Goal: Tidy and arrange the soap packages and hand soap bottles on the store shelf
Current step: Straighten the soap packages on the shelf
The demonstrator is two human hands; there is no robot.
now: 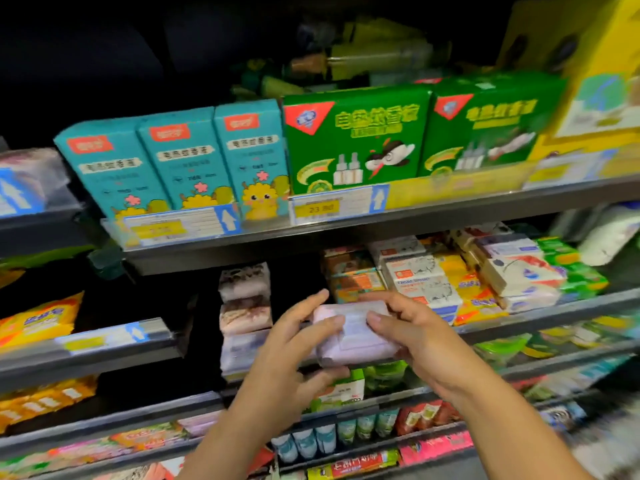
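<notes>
A pale pink soap package is held in front of the middle shelf between both hands. My left hand grips its left end, thumb under it and fingers over the top. My right hand grips its right end, thumb on the front face. Just left of it stands a stack of similar pink-and-brown soap packages. White, orange and yellow soap boxes crowd the same shelf to the right. The picture is blurred by motion.
On the shelf above stand teal boxes and green mosquito-repellent boxes behind price tags. Yellow-orange packs lie at the left. Lower shelves hold small bottles and mixed packets. A dark gap opens left of the pink stack.
</notes>
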